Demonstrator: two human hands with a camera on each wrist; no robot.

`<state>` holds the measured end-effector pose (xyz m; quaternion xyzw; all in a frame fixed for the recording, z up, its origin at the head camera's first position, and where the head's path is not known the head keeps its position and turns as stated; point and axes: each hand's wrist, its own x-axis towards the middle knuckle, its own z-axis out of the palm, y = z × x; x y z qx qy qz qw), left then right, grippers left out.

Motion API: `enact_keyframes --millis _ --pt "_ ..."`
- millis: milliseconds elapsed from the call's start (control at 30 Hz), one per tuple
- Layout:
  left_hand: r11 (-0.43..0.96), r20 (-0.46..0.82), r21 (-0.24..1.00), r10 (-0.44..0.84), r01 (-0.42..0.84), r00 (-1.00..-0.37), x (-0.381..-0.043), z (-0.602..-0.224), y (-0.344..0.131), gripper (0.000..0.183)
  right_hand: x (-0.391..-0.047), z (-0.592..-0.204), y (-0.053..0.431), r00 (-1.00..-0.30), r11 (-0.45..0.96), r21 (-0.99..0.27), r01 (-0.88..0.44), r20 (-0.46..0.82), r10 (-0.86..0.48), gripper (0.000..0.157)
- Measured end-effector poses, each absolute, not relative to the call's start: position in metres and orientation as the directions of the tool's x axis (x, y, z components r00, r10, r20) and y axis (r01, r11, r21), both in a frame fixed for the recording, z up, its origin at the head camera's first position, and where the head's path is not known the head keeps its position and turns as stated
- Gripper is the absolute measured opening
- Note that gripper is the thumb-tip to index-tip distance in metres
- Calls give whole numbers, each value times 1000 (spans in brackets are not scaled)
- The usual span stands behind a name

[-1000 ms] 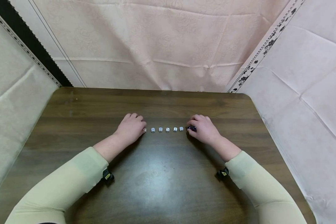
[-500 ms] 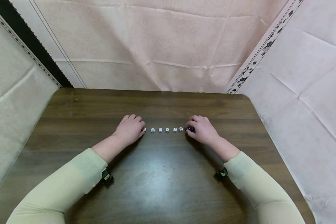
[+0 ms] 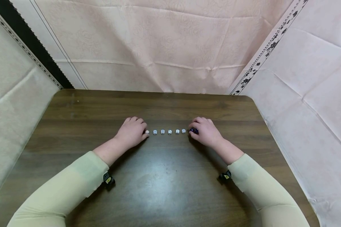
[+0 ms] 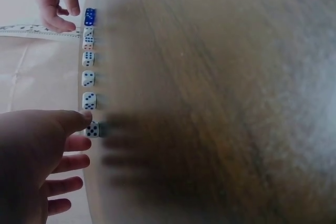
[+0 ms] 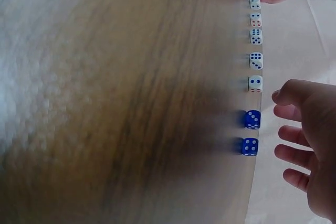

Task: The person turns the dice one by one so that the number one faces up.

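Note:
Several white dice stand in a row on the brown table, and the leftmost white die (image 4: 92, 129) sits between the thumb and index finger of my left hand (image 3: 131, 131), which pinches it. The other fingers of that hand are spread behind it. At the row's right end are two blue dice, a nearer-to-row blue die (image 5: 252, 119) and an outer blue die (image 5: 250, 147). My right hand (image 3: 206, 131) is beside these blue dice, fingers loosely bent. In the right wrist view its fingertips are apart from them.
The wooden table (image 3: 159, 195) has a far edge backed by a pale pink cloth (image 3: 159, 47). White cloth (image 3: 309, 94) hangs at the right side and another pale cloth (image 3: 14, 94) at the left. Small black devices are worn on both wrists.
The leftmost white die shows a different face and more of it is visible, as my left thumb has shifted slightly. The other dice and my right hand look nearly unmoved.

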<state>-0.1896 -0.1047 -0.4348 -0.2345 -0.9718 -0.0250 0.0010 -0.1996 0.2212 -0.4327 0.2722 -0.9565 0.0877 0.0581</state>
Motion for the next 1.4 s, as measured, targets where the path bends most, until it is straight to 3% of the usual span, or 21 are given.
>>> enact_keyframes --millis 667,1400 --pt "882 9 85 464 463 -886 -191 -437 -107 23 -200 -432 221 -851 842 -135 -522 147 -504 22" --pt "867 14 26 497 497 -868 -192 -439 -107 27 -202 -437 218 -850 846 -102 -524 133 -510 23"
